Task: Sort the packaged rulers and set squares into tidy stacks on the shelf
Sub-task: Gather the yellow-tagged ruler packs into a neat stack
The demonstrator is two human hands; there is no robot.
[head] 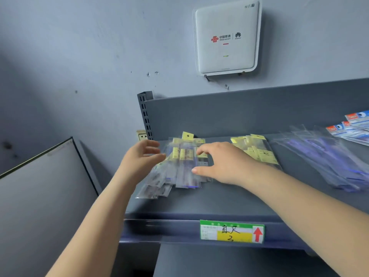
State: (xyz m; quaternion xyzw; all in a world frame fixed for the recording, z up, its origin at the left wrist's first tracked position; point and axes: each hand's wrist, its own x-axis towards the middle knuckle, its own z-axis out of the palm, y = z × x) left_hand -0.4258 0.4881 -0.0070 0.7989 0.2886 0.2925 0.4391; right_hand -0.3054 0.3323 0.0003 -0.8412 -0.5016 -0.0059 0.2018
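Note:
A loose pile of clear-packed rulers with yellow header cards [180, 166] lies fanned out at the left end of the grey shelf [219, 200]. My left hand [142, 156] sits at the pile's left edge, fingers loosely spread and touching the packs. My right hand [219, 162] hovers over the pile's right side, fingers bent down onto the packs, thumb apart from them. Just right of that hand lies a second stack with yellow cards [257, 149]. Further right lie clear packs with blue rulers [327, 162] and red-and-blue carded packs [353, 126]. Motion blur hides whether either hand grips a pack.
The shelf has a back panel [239, 114] and a slotted upright post [145, 114] at its left end. A green and yellow price label [231, 231] hangs on the front edge. A white router [226, 39] is mounted on the wall above. A grey board [44, 192] leans at left.

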